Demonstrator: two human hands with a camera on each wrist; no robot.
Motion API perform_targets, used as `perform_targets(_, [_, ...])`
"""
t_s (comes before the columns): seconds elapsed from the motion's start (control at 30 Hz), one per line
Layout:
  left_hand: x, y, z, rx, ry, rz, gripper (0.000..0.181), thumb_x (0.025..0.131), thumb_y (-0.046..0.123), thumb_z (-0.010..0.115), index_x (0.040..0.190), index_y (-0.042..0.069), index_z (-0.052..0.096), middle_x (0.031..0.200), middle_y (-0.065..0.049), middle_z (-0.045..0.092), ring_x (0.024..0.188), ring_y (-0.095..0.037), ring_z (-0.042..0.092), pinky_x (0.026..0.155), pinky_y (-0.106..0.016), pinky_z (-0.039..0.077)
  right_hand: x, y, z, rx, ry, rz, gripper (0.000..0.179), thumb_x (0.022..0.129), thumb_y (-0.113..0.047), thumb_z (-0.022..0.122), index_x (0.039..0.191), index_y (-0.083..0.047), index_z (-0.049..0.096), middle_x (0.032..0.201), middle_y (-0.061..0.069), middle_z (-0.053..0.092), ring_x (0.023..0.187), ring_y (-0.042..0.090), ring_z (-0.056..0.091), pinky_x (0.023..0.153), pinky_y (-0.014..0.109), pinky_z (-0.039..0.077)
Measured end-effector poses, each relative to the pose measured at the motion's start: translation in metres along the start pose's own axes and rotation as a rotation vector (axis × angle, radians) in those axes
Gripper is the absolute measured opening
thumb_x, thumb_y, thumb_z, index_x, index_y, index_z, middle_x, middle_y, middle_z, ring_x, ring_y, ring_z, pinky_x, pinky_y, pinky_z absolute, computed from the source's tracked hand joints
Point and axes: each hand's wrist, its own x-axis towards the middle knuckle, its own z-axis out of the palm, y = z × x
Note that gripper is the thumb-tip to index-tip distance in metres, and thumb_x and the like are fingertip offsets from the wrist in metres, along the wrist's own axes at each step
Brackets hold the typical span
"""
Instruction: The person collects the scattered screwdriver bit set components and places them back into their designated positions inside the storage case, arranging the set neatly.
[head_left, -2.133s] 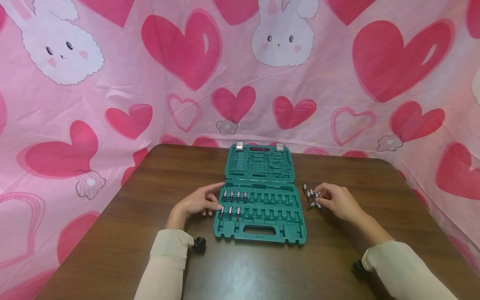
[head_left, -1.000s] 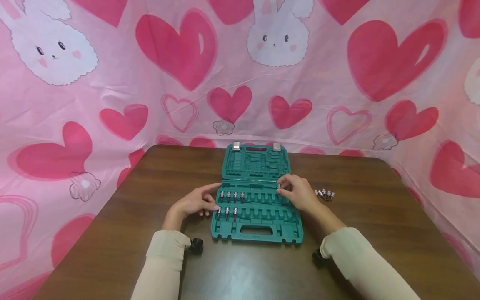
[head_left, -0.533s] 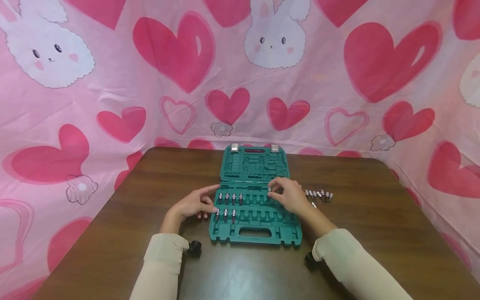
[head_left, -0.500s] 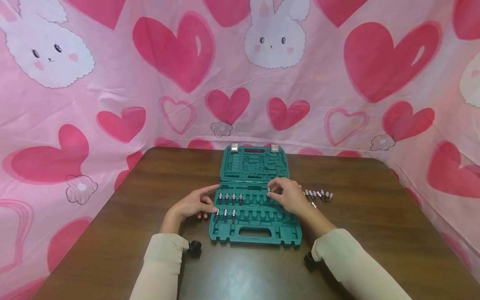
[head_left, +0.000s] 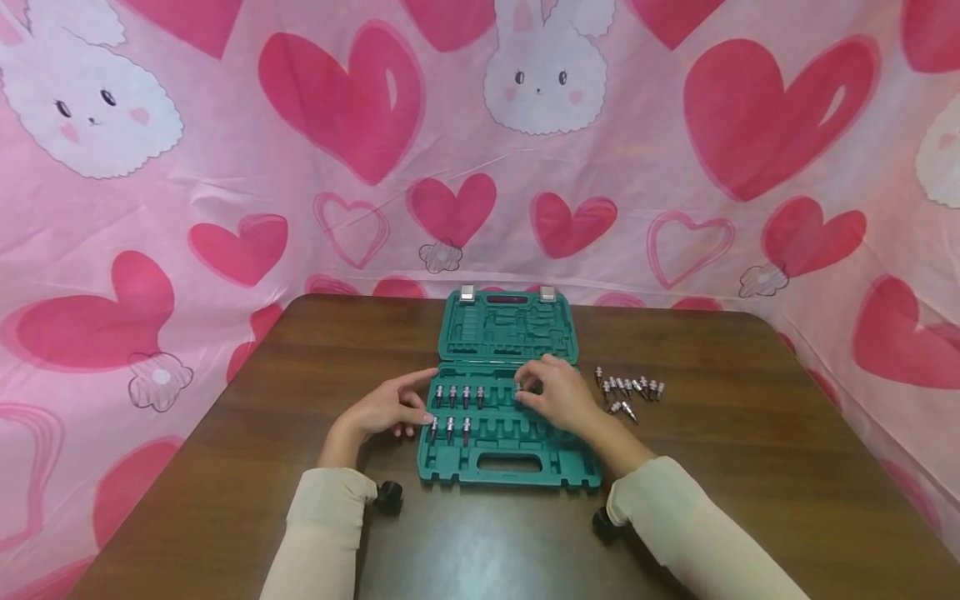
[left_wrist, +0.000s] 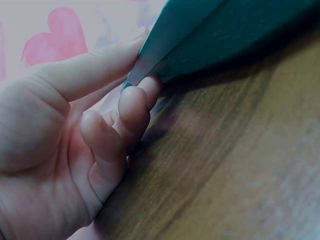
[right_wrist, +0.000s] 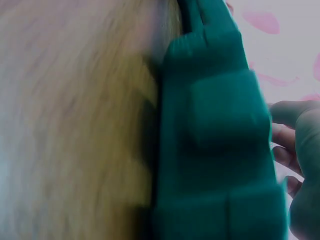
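A green plastic socket case (head_left: 444, 458) lies open on the table, its moulded lid (head_left: 510, 329) laid back. Chrome bit sockets (head_left: 467, 396) with dark tips fill the left slots of its two rows. My left hand (head_left: 382, 408) holds the case's left edge; in the left wrist view the thumb lies along the top and fingers curl at the underside. Over the upper row, right of the seated pieces, my right hand (head_left: 558, 396) pinches a small bit socket (head_left: 517, 388), mostly hidden by the fingers. The right wrist view shows the case's front edge (right_wrist: 220, 165) with fingers beyond it.
Several loose bit sockets (head_left: 633, 387) lie in a scattered group on the brown wooden table (head_left: 465, 546), right of the case. A pink heart-patterned cloth (head_left: 615, 150) hangs behind and at both sides of the table.
My right hand took a bit socket from the loose group, carried it left over the case, and has moved further left along the upper row. The left hand keeps its hold.
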Motion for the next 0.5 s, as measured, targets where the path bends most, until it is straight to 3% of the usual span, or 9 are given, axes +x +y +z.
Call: perform_targets(0.5, [0.001, 0.001, -0.001, 0.001, -0.004, -0.005, 0.076, 0.086, 0.014, 0.075, 0.151, 0.021, 0.036, 0.084, -0.012, 0.067, 0.06, -0.024, 0.06, 0.056, -0.033, 0.05, 0.005, -0.022, 0.02, 0.109, -0.1, 0.026, 0.018, 0.082, -0.02, 0.08, 0.094, -0.019, 0.067, 0.087, -0.01, 0.06, 0.084, 0.01, 0.055, 0.073, 0.034, 0.046])
